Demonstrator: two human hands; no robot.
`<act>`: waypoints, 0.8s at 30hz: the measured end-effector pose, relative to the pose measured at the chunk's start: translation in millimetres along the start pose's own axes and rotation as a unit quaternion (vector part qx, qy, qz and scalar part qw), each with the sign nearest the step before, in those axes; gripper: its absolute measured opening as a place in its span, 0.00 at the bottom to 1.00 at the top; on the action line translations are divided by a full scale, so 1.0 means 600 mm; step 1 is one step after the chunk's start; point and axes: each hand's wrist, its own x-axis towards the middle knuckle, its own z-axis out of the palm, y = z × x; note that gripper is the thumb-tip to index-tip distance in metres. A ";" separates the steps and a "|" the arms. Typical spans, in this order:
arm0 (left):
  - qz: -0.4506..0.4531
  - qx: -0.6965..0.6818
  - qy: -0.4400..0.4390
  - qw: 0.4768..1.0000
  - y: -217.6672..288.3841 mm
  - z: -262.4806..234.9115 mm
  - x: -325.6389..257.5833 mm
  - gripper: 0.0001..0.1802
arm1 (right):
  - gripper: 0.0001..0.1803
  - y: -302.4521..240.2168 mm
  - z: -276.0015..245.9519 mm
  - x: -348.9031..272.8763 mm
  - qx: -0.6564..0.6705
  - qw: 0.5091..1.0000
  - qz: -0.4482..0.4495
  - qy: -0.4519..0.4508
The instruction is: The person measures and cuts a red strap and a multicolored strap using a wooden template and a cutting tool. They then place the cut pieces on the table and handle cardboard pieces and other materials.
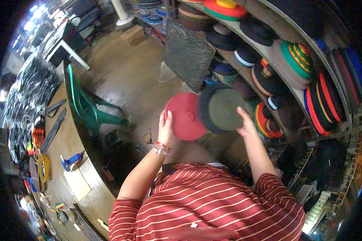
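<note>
My left hand (165, 129) grips the near edge of a round dark-red roll of webbing (186, 115), held flat side up in front of me. My right hand (245, 125) rests on a larger roll (221, 108) with an olive-green face and a black rim, holding its right edge. The two rolls overlap slightly, the red one at the left. A beaded bracelet sits on my left wrist. My striped red shirt fills the bottom of the view.
Shelves (269, 52) at the right carry several rolls in black, brown, red, green and yellow. A green plastic chair (86, 108) stands at the left beside a wooden workbench (68, 160) with straps and tools. A dark mat (188, 54) leans against the shelves.
</note>
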 end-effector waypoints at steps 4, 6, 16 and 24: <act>-0.091 -0.183 0.075 0.976 -0.010 -0.020 0.011 0.33 | 0.41 0.039 0.142 0.014 -0.194 0.979 -0.009 -0.064; -0.140 -0.262 0.093 0.950 -0.009 -0.028 0.008 0.35 | 0.44 0.042 0.163 0.011 -0.397 0.915 -0.070 -0.020; -0.111 0.022 -0.217 0.970 0.099 0.134 0.008 0.36 | 0.39 0.048 -0.027 -0.042 0.095 0.993 -0.006 0.069; 0.041 -0.308 -0.694 0.649 0.341 0.203 -0.124 0.10 | 0.40 -0.153 -0.321 -0.119 0.200 0.861 -0.324 0.338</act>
